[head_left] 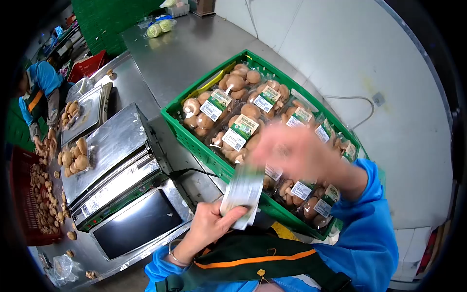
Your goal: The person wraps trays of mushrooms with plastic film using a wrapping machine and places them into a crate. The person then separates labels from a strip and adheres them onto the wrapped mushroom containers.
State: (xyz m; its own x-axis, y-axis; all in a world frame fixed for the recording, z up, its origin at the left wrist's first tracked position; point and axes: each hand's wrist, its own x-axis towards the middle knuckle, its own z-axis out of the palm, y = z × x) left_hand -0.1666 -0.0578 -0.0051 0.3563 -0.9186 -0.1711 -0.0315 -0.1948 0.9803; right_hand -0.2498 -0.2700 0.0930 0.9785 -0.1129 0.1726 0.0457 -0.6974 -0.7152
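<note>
My left hand [210,225] is closed around a stack of printed labels [242,194], with the thumb pressed on top; motion blurs the stack's upper part. Just above and right of it, my right hand [292,150] is smeared by motion, so its fingers and anything in them cannot be made out. It hovers over a green plastic crate [197,146] filled with clear-wrapped packs of brown mushrooms [199,121]. Most visible packs carry a green-and-white label [240,132]. My right hand and forearm hide some packs in the middle.
Left of the crate stands a weighing and wrapping machine [109,155] with a mushroom pack [74,156] on it. A co-worker [46,92] handles mushrooms beside a red crate [19,194] and another scale [87,114]. Wrapped green vegetables [160,28] lie at the back.
</note>
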